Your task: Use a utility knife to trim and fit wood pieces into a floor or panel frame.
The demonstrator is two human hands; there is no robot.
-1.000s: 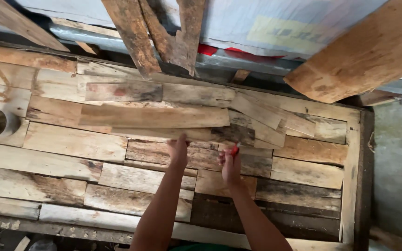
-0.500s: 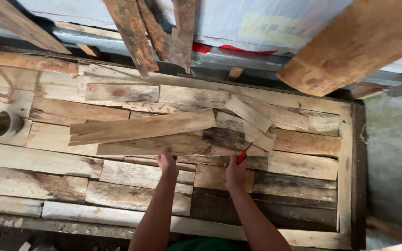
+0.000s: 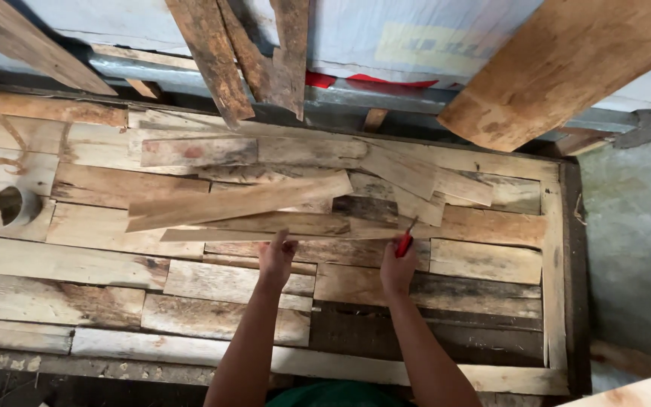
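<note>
Item 1, nearest: two bare forearms rising from the bottom edge over a patchwork counter (image 3: pixel 62 264) of weathered planks fixed side by side, with a pale strip along its near rim.

Item 2: left hand (image 3: pixel 276 258), fingers loosely curled, fingertips pressing on the near edge of a thin strip (image 3: pixel 265 235) of wood; it grips nothing.

Item 3: right hand (image 3: pixel 398 270), closed around a red-handled tool (image 3: pixel 405 241). The tool's tip points up and away, touching the right end of the same thin strip. What kind of tool it is cannot be told.

Item 4: thin strip, long and narrow, lying loose across the counter just beyond both hands, running left to right.

Item 5: loose board (image 3: pixel 239 201), wider and pale, lying just beyond the strip, tilted with its right end farther away. It rests on the fixed planks.

Item 6: several short offcuts (image 3: pixel 416 177), overlapping, to the right of the loose board.

Item 7: round hole (image 3: pixel 7 205) with a pale ring, in the counter at the far left.

Item 8, farthest: dark rotted boards (image 3: pixel 254 56) leaning against a pale sheeted wall (image 3: pixel 386 38), above a grey metal pipe (image 3: pixel 356 98). A broad tan plank (image 3: pixel 566 64) leans at upper right, another plank (image 3: pixel 32 45) at upper left. Grey concrete floor (image 3: pixel 634 249) lies to the right of the counter.
</note>
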